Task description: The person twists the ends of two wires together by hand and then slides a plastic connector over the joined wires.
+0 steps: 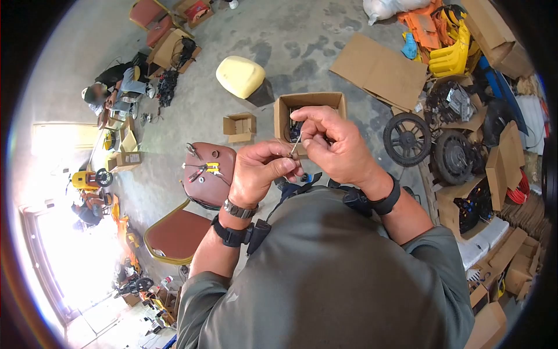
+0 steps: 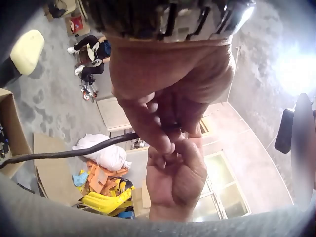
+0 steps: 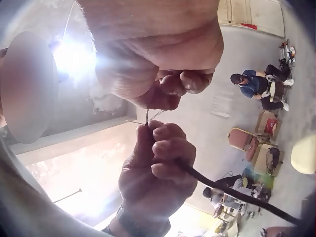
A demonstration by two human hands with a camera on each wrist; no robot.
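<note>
My left hand (image 1: 256,171) grips a black cable (image 3: 237,194) near its end, the thumb and fingers curled round it. From the tip of the cable, thin wire strands (image 3: 157,114) fan out in the right wrist view. Just above, my right hand (image 1: 340,148) pinches one strand between thumb and forefinger, its other fingers curled in. Both hands are close together in front of the body. In the left wrist view the cable (image 2: 94,147) trails away from the left hand to the side; the pinched strand is hidden there behind the fingers.
A red-brown seat (image 1: 224,174) at the left carries a yellow-handled hand tool (image 1: 210,167) and small metal parts. Beyond the hands stand an open cardboard box (image 1: 317,99), a smaller box (image 1: 239,125) and a yellow container (image 1: 239,75). Wheels (image 1: 407,139) and cartons lie at the right.
</note>
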